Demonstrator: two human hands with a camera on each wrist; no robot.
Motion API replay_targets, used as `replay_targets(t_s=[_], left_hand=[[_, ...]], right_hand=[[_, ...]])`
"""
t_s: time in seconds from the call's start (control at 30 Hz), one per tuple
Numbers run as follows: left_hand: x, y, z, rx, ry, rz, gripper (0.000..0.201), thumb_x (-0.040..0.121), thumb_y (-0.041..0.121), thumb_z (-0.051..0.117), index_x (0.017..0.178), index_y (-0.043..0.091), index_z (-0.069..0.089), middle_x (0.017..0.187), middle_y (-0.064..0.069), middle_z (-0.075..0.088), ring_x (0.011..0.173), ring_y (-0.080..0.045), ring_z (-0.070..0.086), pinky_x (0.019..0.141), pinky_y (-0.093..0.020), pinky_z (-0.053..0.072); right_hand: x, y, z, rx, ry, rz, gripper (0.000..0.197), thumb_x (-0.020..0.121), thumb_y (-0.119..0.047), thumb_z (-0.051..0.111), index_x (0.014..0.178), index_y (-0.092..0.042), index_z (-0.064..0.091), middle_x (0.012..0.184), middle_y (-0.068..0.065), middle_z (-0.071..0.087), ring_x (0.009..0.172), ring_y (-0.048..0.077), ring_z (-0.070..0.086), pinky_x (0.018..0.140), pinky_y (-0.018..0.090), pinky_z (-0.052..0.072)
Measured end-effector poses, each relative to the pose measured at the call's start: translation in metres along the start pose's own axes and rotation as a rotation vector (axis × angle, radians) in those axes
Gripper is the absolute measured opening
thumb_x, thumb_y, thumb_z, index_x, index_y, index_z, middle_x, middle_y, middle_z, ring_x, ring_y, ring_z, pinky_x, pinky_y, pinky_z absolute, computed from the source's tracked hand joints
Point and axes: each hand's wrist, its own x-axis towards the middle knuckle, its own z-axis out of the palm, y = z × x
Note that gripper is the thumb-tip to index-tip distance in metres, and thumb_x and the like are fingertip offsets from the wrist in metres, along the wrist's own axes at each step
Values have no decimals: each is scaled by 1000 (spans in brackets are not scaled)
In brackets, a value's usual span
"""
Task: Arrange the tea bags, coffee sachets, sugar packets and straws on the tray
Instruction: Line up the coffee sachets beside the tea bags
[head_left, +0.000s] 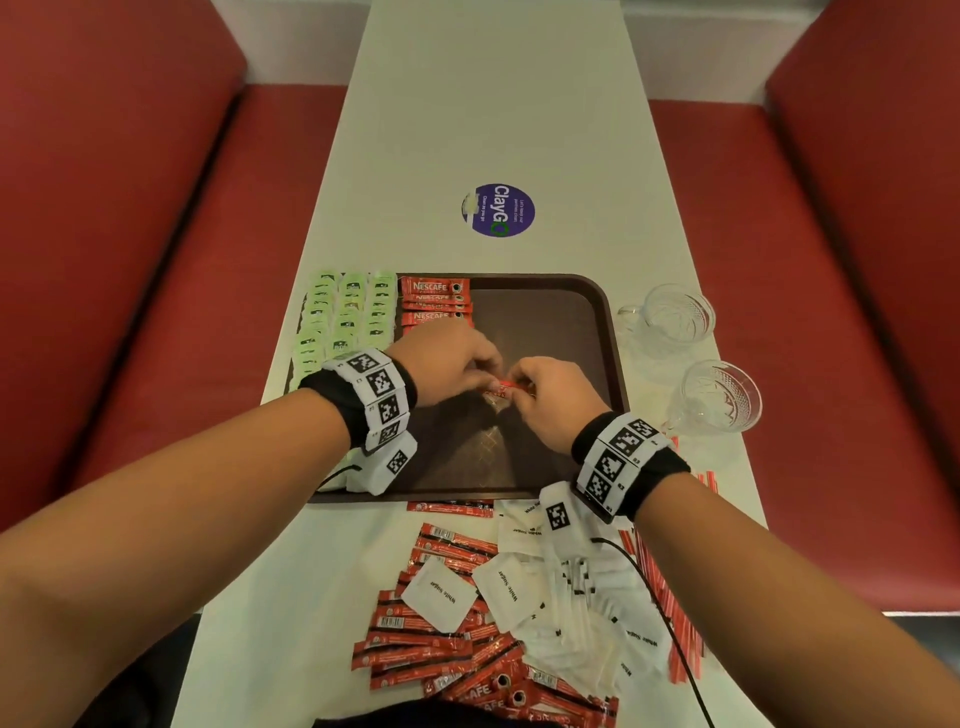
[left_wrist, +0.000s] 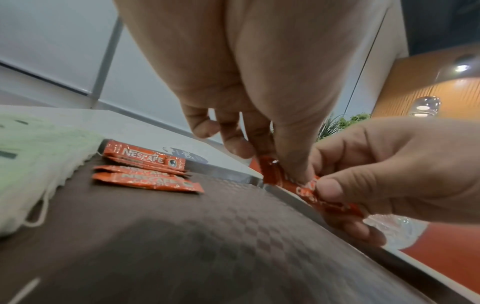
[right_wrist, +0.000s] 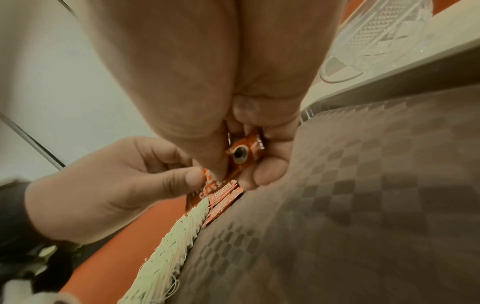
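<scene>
Both hands meet over the middle of the brown tray, pinching one red coffee sachet between them. The left hand has thumb and fingers curled onto one end; the right hand clamps the other end, its thumb pressed on the printed face. From the head view the sachet is nearly all hidden by the knuckles, only a red sliver showing, and whether it touches the tray cannot be told.

Green tea bags fill the tray's left side in overlapping rows, the nearest ones covered by the left wrist band. A few sachets on the tray lie stacked just beside them.

On the table nearer the person, loose sachets and white sugar packets lie jumbled, partly cut off by the frame's bottom edge. Red straws run under the right forearm, mostly hidden. Two glass cups stand right of the tray
</scene>
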Motion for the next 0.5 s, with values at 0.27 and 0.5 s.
replay_targets(t_s=[0.27, 0.5], left_hand=[[-14, -31, 14, 220, -3, -388, 9, 91, 40, 64, 88, 33, 69, 82, 14, 64, 92, -13, 59, 87, -35, 43], [-4, -32, 17, 258, -17, -401, 20, 88, 43, 68, 105, 32, 71, 100, 9, 70, 100, -15, 61, 90, -39, 51]], right_hand=[[-5, 13, 4, -69, -205, 76, 40, 86, -37, 74, 121, -24, 58, 96, -10, 61, 89, 10, 61, 87, 33, 53], [-19, 12, 10, -214, -535, -38, 29, 77, -37, 83, 100, -23, 72, 91, -10, 70, 82, 8, 65, 78, 26, 53]])
